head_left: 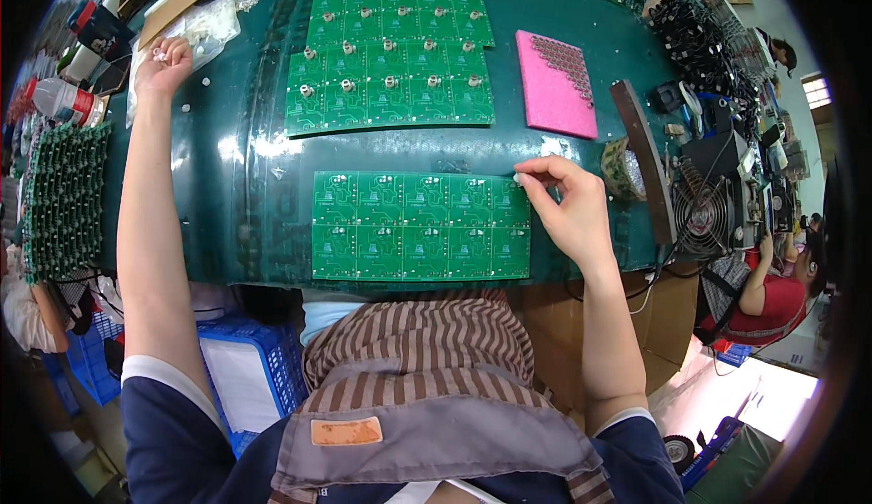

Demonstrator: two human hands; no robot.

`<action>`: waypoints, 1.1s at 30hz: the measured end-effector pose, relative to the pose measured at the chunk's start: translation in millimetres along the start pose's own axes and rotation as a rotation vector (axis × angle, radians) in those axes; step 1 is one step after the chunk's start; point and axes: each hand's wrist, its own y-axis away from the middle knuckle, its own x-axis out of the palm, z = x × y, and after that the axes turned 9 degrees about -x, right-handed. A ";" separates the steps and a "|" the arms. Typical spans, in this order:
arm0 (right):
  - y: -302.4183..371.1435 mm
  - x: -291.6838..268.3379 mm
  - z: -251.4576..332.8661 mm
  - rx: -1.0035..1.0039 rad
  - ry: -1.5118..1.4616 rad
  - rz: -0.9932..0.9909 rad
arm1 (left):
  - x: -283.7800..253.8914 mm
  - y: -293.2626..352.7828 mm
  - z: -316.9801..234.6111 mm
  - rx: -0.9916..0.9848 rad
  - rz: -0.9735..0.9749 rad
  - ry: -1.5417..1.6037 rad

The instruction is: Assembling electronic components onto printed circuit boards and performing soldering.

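Circuit board panel [421, 226]: flat on the green tabletop [213, 222], near its front edge, before the person.
Right hand [577, 209]: grip pinched on a small white part [518, 178] at the panel's far right corner.
Left hand [163, 68]: beside a clear plastic bag [209, 30], fingers curled; from here I can't tell whether its grip holds anything.
Pink foam block [548, 109]: right of the overlapping boards [391, 107], bearing small metal parts [568, 66].
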 end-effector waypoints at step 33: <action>1.9 2.0 18.7 -0.115 0.212 0.046 | 21.3 147.3 32.1 0.160 -0.485 -1.204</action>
